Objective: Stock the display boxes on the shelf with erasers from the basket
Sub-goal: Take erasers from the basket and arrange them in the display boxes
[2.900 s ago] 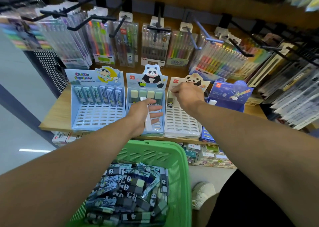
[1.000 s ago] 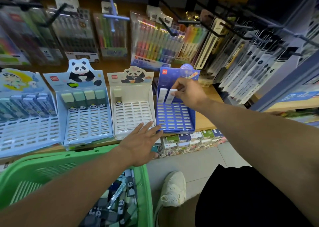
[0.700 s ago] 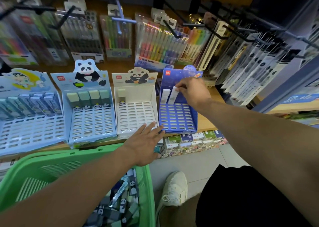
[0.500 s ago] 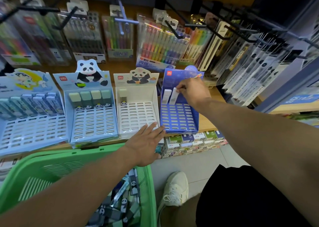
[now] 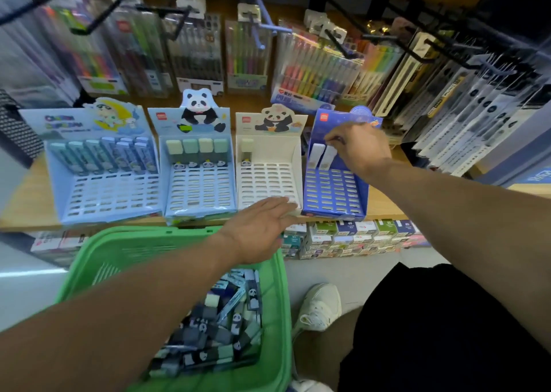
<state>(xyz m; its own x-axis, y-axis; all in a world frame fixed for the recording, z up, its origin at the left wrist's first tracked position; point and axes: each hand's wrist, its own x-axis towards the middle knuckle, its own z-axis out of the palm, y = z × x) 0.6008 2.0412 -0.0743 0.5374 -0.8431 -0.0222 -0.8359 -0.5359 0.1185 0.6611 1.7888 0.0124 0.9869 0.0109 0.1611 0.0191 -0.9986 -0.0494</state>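
Note:
Several display boxes stand on the wooden shelf (image 5: 32, 200). My right hand (image 5: 360, 150) reaches into the back of the dark blue box (image 5: 334, 192), its curled fingers pinching the top of the right one of two upright white erasers (image 5: 329, 157). Flat and with straight fingers, my left hand (image 5: 256, 230) hovers at the front edge of the white panda box (image 5: 268, 180) and holds nothing. Below it the green basket (image 5: 179, 236) holds a pile of wrapped erasers (image 5: 208, 332). The white box has one pale eraser (image 5: 247, 150).
A light blue panda box (image 5: 196, 189) holds a back row of green erasers. The leftmost blue box (image 5: 104, 195) holds long erasers. Pen packs (image 5: 316, 72) hang on black hooks above. Small boxes (image 5: 351, 236) line the lower shelf. My shoe (image 5: 320, 305) is on the floor.
My right hand went from the white panda box to the dark blue box, where a second white eraser now stands. My left hand no longer holds a white eraser and lies flat.

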